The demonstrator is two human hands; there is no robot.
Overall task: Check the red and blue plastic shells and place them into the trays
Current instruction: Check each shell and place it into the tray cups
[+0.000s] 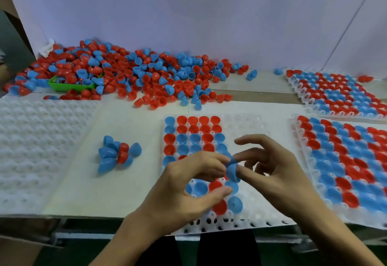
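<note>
Both hands meet over the white centre tray [247,127], whose left columns hold red and blue shells. My left hand [188,184] pinches a blue shell [232,170] with its fingertips. My right hand [272,167] touches the same shell with thumb and a fingertip, its other fingers spread. A big heap of loose red and blue shells [129,73] lies at the back left. A small cluster of shells [117,155], mostly blue, sits on the table left of the tray.
Two filled trays lie to the right, one near [345,161] and one farther back [335,91]. An empty white tray [41,140] covers the left side. A green scoop [69,85] is half buried in the heap. The table edge runs just below my wrists.
</note>
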